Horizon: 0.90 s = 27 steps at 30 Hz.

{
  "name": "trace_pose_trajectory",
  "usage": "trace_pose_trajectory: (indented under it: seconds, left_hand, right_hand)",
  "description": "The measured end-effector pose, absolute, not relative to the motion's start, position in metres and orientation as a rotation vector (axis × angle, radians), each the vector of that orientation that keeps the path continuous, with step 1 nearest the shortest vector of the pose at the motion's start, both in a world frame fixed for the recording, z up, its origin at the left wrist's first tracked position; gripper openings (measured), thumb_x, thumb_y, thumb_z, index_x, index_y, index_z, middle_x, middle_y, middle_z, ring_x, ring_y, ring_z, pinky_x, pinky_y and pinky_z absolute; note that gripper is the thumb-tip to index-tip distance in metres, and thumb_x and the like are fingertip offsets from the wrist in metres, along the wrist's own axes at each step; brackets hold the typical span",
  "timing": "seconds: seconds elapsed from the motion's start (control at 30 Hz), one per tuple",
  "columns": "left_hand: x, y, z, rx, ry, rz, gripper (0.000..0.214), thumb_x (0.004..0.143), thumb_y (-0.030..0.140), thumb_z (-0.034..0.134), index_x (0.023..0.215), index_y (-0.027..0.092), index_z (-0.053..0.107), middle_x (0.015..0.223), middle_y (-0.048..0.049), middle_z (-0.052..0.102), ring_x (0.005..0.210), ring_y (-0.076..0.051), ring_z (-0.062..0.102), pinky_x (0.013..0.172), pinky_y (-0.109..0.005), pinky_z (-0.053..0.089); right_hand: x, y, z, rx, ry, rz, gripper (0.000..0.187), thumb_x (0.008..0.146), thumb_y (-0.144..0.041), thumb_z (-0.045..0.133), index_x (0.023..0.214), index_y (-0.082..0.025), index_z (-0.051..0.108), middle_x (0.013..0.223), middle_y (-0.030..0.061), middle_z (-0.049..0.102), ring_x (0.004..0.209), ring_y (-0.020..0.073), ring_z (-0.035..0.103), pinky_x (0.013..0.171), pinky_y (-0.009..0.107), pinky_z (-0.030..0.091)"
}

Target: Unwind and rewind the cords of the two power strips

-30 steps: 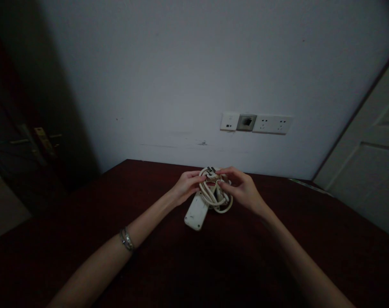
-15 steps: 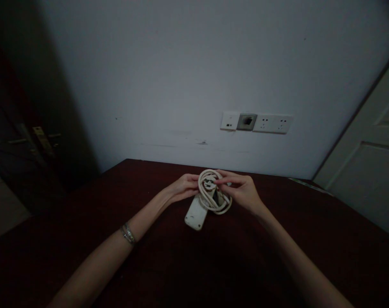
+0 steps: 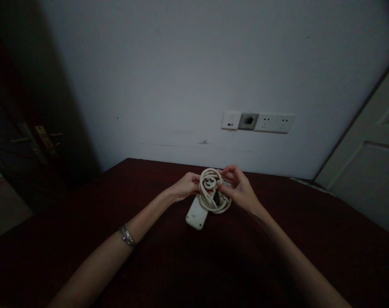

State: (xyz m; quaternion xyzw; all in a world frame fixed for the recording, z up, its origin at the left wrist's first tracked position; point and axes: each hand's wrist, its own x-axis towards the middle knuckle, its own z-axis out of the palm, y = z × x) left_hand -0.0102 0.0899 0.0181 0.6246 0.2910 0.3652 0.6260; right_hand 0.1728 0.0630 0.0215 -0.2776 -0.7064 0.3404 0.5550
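Observation:
A white power strip is held above the dark table, its near end pointing toward me. Its white cord is wound in loops around the strip, and the plug sits inside the loops with its prongs facing me. On the left side, my left hand grips the strip and cord, its fingertips partly hidden behind the loops. My right hand is at the right of the coil, thumb and fingers closed on the cord beside the plug. What lies under the right fingers is partly hidden.
The dark red table meets a pale wall behind. Wall sockets and a grey-framed outlet are set above the table's back edge. A dark door stands at left, a pale door at right.
My right index finger has drawn back from the face of the plug and bent, with the thumb now by the plug's edge. The strip and left hand stay nearly in place.

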Motion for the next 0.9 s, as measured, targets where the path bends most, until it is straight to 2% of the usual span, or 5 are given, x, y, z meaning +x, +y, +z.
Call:
trace_pose_trajectory:
  seconds: [0.1, 0.43, 0.57, 0.7, 0.9]
  left_hand:
    - [-0.011, 0.094, 0.017, 1.627, 0.694, 0.867, 0.023, 0.06, 0.014, 0.071, 0.083, 0.01, 0.071, 0.073, -0.0063, 0.069, 0.067, -0.015, 0.06, 0.072, -0.03, 0.048]
    - [-0.009, 0.103, 0.011, 1.783, 0.879, 1.059, 0.025, 0.059, 0.019, 0.071, 0.083, 0.011, 0.071, 0.075, -0.0046, 0.069, 0.074, -0.019, 0.061, 0.073, -0.031, 0.047]
    - [-0.013, 0.108, 0.008, 1.619, 1.021, 1.067, 0.013, 0.063, 0.015, 0.066, 0.075, 0.01, 0.069, 0.068, -0.0053, 0.067, 0.066, -0.017, 0.059, 0.064, -0.028, 0.049]
    - [-0.022, 0.111, 0.013, 1.267, 0.959, 1.075, 0.011, 0.068, 0.009, 0.062, 0.079, 0.009, 0.066, 0.07, -0.0059, 0.064, 0.062, -0.014, 0.059, 0.061, -0.029, 0.051]
    - [-0.043, 0.112, 0.041, 0.934, 0.682, 1.119, 0.013, 0.074, -0.001, 0.053, 0.08, 0.006, 0.062, 0.073, -0.0074, 0.063, 0.065, -0.012, 0.06, 0.07, -0.026, 0.052]
  right_hand:
    - [0.171, 0.064, 0.019, -0.655, -1.654, 0.892, 0.034, 0.07, -0.025, 0.063, 0.09, -0.023, 0.036, 0.103, 0.0079, 0.063, 0.092, 0.0192, 0.062, 0.079, 0.037, 0.052]
    - [0.171, 0.07, 0.011, -0.743, -1.689, 0.698, 0.041, 0.07, -0.022, 0.063, 0.103, -0.023, 0.039, 0.108, 0.0094, 0.059, 0.101, 0.021, 0.057, 0.084, 0.038, 0.048]
    - [0.17, 0.067, 0.012, -0.805, -1.726, 0.573, 0.043, 0.07, -0.02, 0.062, 0.107, -0.023, 0.039, 0.108, 0.0094, 0.055, 0.101, 0.0217, 0.055, 0.081, 0.037, 0.049]
    - [0.171, 0.067, 0.014, -0.866, -1.742, 0.562, 0.054, 0.068, -0.023, 0.064, 0.116, -0.022, 0.038, 0.104, 0.0075, 0.054, 0.095, 0.0211, 0.056, 0.083, 0.038, 0.048]
    - [0.173, 0.076, 0.013, -1.196, -1.441, 0.992, 0.078, 0.063, -0.037, 0.07, 0.127, -0.02, 0.03, 0.095, 0.0085, 0.052, 0.07, 0.0195, 0.059, 0.048, 0.031, 0.053]
